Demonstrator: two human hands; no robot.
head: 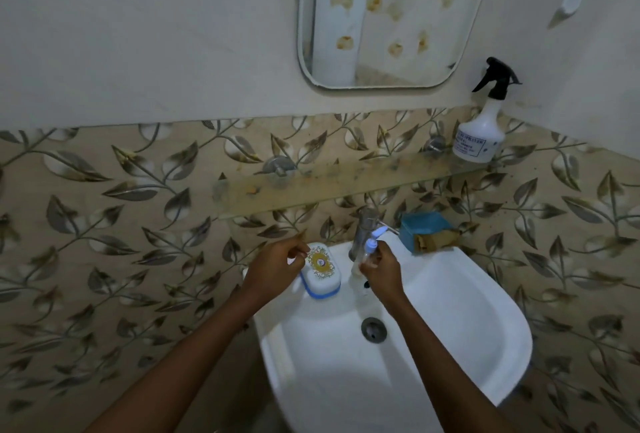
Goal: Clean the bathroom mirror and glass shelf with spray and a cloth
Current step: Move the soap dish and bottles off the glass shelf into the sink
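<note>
The mirror [388, 16] hangs on the wall above, spotted with brownish stains. Below it the glass shelf [332, 179] is smeared with yellow-brown grime. A white spray bottle [479, 131] with a black trigger stands at the shelf's right end. My left hand [273, 268] rests on a white and blue soap box [320, 271] on the sink's left rim, fingers curled at its edge. My right hand [381, 268] is closed around a small clear pump bottle [369, 254] with a blue-white top, beside the tap. No cloth is visible.
A white sink [450, 321] sits below with a metal drain [374, 328] and a chrome tap [363, 228]. A blue holder [424, 228] with a brown sponge is mounted right of the tap. Leaf-patterned tiles cover the wall.
</note>
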